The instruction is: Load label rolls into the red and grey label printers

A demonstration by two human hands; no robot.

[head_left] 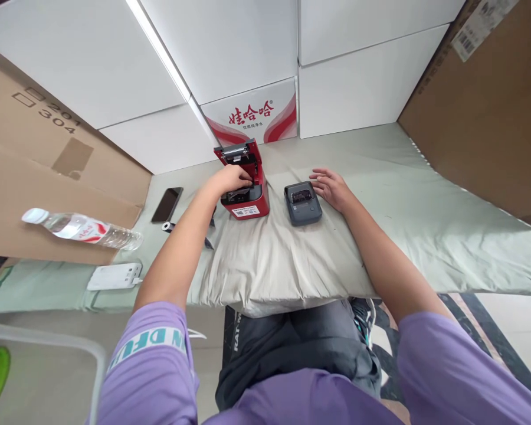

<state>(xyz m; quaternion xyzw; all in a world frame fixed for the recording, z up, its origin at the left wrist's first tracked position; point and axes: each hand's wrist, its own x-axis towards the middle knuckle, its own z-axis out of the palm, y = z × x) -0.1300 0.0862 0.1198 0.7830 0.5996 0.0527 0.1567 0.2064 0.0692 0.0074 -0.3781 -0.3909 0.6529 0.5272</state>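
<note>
Fingers of your left hand [233, 178] dip, curled, into the red device [258, 204], but in the head view can't tell if they pinch anything; your right hand [333, 190] has fingers loosely spread, holding nothing, just beside the dark grey device [304, 211], contact unclear. Red device sits upright on the bench [425, 177], raised lid [239, 150] tilted back: keep fingertips clear of its hinge, work gently inside, and mind the small roll [167, 226] by your left forearm.

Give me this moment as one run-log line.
left hand: in red device, lid up | right hand: open beside dark device, contact unclear | farther left: phone, bottle
</note>
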